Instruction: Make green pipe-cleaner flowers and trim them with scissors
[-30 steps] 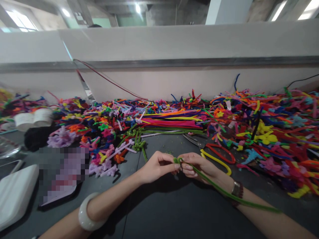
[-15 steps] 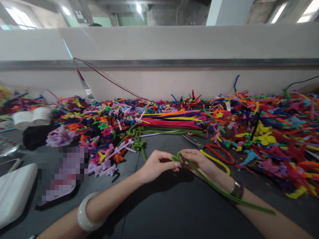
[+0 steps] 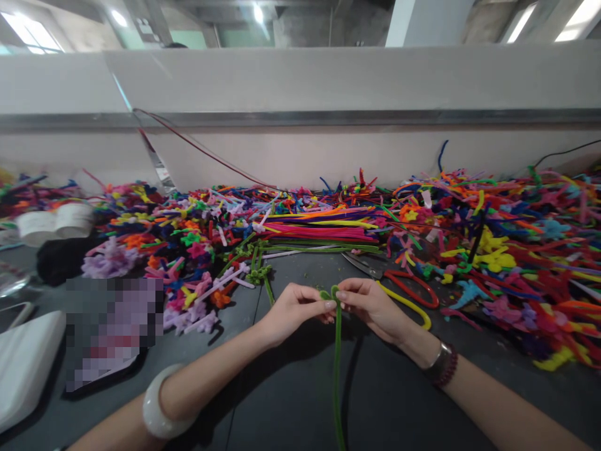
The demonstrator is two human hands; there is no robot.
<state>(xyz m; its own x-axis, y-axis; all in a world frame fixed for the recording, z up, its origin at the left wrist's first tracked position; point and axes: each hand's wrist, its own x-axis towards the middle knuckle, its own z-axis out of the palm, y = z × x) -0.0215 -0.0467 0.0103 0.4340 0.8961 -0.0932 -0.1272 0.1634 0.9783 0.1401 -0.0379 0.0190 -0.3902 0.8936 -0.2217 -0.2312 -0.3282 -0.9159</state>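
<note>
Between my two hands is a green pipe cleaner (image 3: 337,369), bent into small loops at its upper end, its long tail hanging down toward the front of the table. My left hand (image 3: 300,311) pinches the loops from the left between thumb and fingers. From the other side, my right hand (image 3: 370,307) grips the same looped end with thumb and forefinger. Just behind my hands lie scissors (image 3: 413,285) with one red and one yellow handle. Left of them rest some green pipe cleaner pieces (image 3: 259,274) with looped ends.
A bundle of straight pipe cleaners (image 3: 323,232) lies at the back, amid heaps of colourful twisted pieces (image 3: 507,250) along the partition (image 3: 300,81). To the left are white cups (image 3: 72,220), a black item (image 3: 63,260), a white box (image 3: 30,369) and a blurred-out flat object (image 3: 115,338).
The pipe cleaner's tail has swung from lying over my right forearm to hanging straight down between my hands. My right hand has turned slightly, still at the loops.
</note>
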